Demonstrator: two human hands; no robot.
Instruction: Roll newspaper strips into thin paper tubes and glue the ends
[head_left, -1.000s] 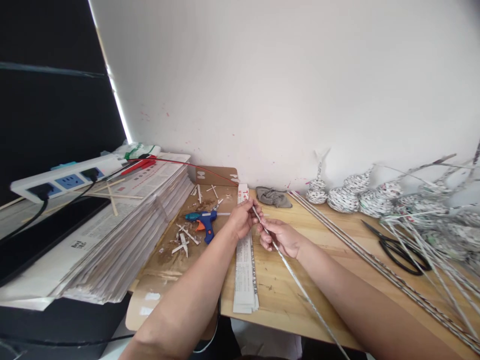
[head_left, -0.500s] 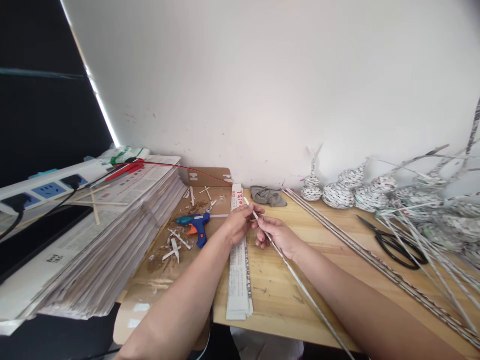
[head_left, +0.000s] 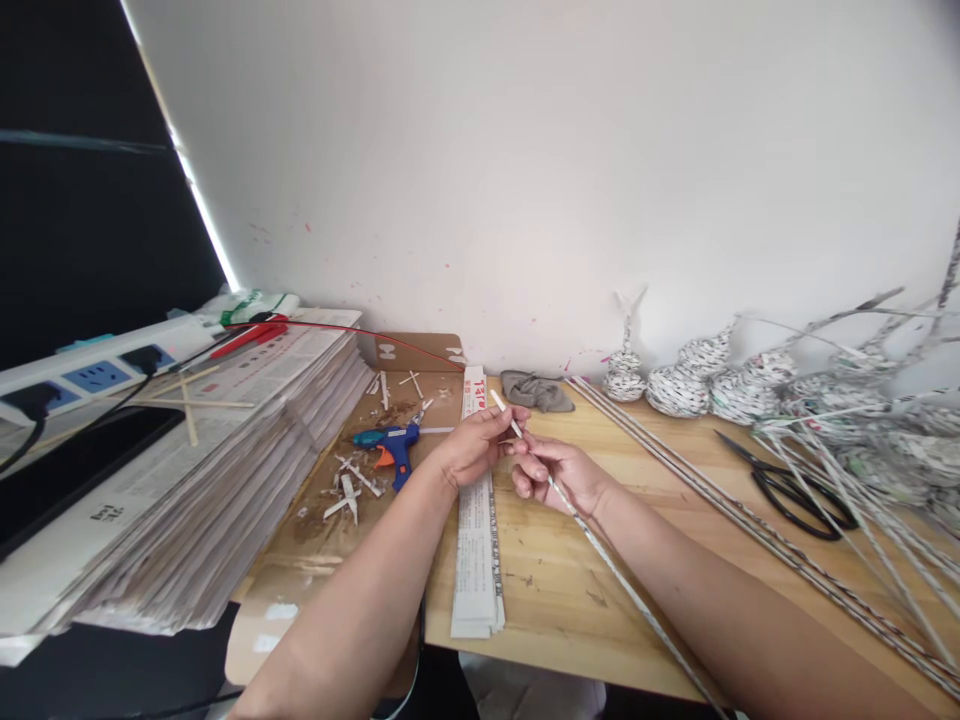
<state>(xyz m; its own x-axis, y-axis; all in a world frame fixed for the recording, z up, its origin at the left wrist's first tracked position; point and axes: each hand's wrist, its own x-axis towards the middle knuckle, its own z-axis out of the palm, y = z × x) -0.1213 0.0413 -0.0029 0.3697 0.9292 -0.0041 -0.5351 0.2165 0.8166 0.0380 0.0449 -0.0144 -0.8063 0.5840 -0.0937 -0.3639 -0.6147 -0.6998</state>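
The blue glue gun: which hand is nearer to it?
Left: the left hand is just right of the blue glue gun; the right hand is farther right.

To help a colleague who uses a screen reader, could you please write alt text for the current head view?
A person's left hand and right hand hold a thin speckled rod above a wooden table; a blue glue gun lies left, black scissors right.

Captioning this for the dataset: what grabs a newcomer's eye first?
Both hands, mid-picture, on a thin pale stick that slants to the bottom edge. Then the bulbous woven shapes along the wall at right, and the blue glue gun on cardboard left of the hands.
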